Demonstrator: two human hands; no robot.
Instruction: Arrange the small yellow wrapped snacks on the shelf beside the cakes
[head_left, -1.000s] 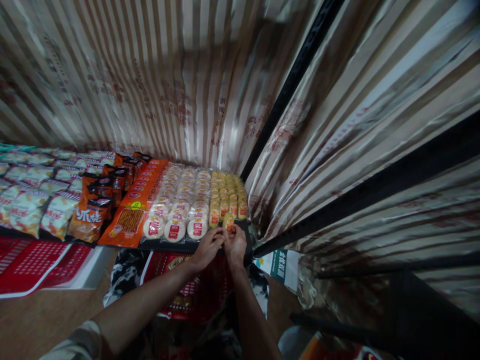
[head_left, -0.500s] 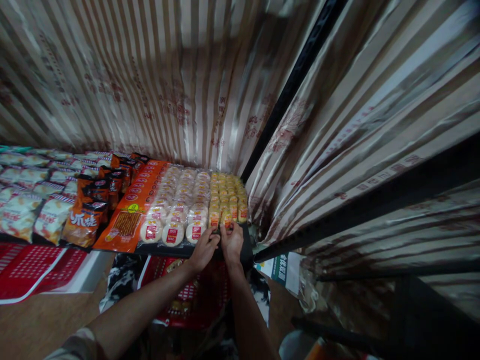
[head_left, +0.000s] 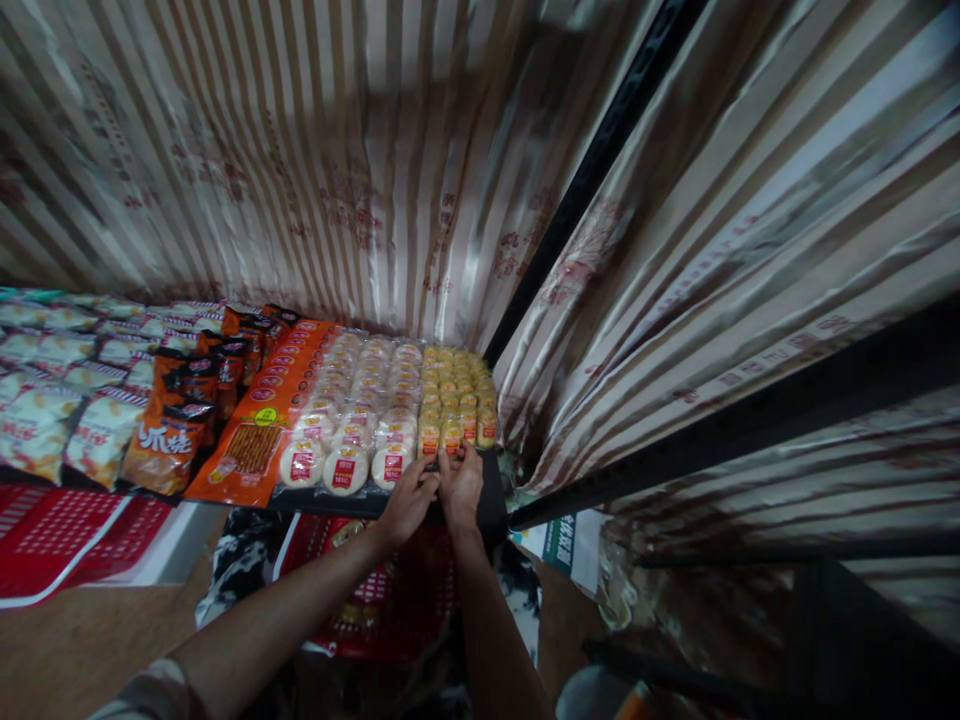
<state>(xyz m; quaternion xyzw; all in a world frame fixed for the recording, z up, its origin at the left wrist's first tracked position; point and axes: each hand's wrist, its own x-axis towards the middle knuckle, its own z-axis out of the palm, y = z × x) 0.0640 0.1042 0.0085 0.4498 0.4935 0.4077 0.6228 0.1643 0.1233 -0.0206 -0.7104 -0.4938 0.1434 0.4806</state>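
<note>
Reaching both hands to the front edge of the shelf [head_left: 491, 495]. Left hand [head_left: 409, 500] and right hand [head_left: 461, 488] meeting side by side, fingers curled and pinching at the front end of the yellow snack packs [head_left: 451, 436]. Lying just beyond the fingertips, the packs' rows running front to back, away from the hands, at the shelf's right end. Right hand sitting squarely under them, left hand straddling the border with the round white cakes [head_left: 346, 468]. Orange packet [head_left: 259, 440] lying farther left, red basket [head_left: 360, 585] sitting below the shelf.
</note>
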